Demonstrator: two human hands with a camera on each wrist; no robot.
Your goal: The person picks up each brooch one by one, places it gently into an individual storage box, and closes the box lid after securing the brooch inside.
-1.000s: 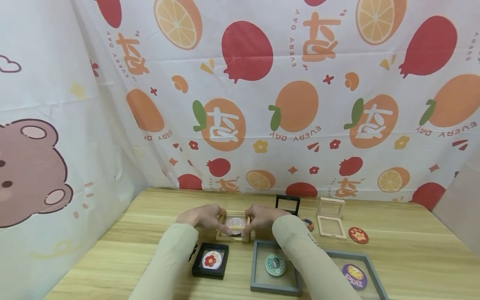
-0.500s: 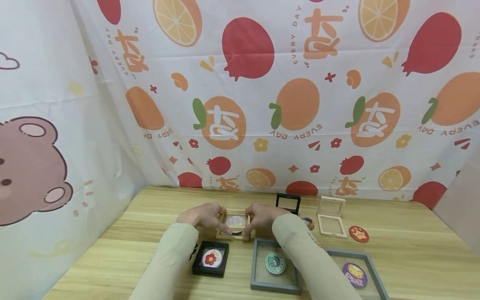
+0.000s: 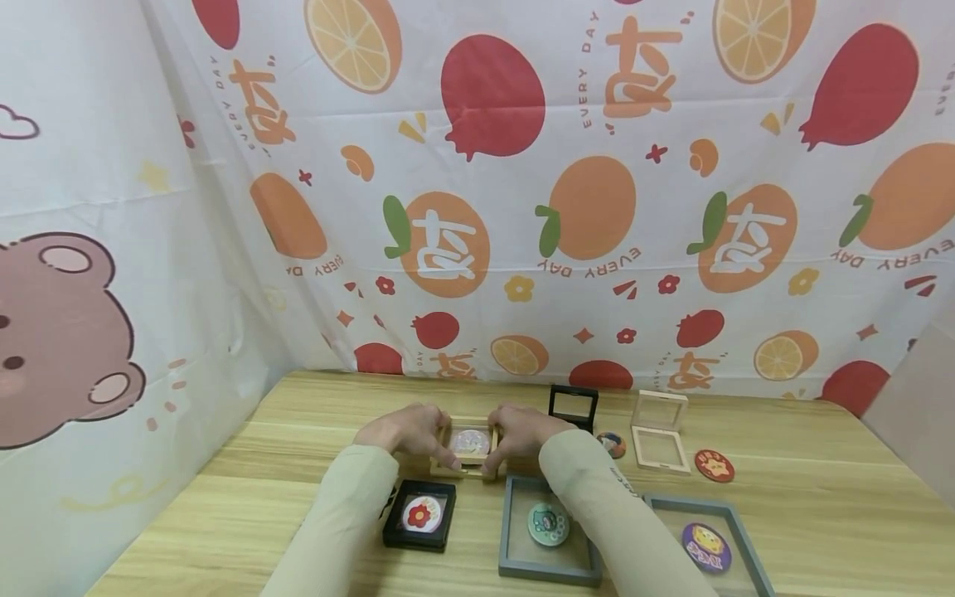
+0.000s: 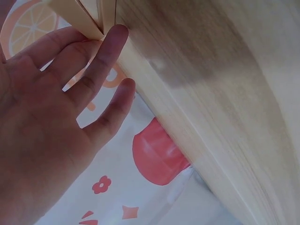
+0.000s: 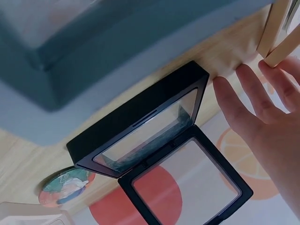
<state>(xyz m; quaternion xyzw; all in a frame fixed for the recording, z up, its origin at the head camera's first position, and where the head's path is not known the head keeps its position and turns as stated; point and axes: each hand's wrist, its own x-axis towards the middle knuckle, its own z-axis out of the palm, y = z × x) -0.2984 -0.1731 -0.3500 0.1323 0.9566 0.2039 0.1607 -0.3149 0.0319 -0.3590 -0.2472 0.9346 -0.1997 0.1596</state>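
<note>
Near the middle of the table in the head view, a light wooden hinged display frame (image 3: 466,473) lies between my hands. Its two halves stand at a narrow angle, meeting at the far side, as both wrist views show. A pale pink round badge (image 3: 472,441) shows through the clear film of the lid. My left hand (image 3: 414,435) grips the frame's left side, thumb at the near edge, with ring and little fingers stretched away in the left wrist view. My right hand (image 3: 525,435) grips the right side likewise, thumb near the front bar.
Close by are a black frame (image 3: 415,541) with a flower badge and a grey frame (image 3: 548,574) with a green badge. To the right lie another grey frame (image 3: 739,531), open black (image 3: 573,391) and pale (image 3: 664,467) frames, a red badge (image 3: 714,466) and an orange-blue badge (image 3: 613,445).
The lid's near bar has come down slightly toward the base, and the badge's dark lower edge shows less. Both hands stay at the frame's sides.
</note>
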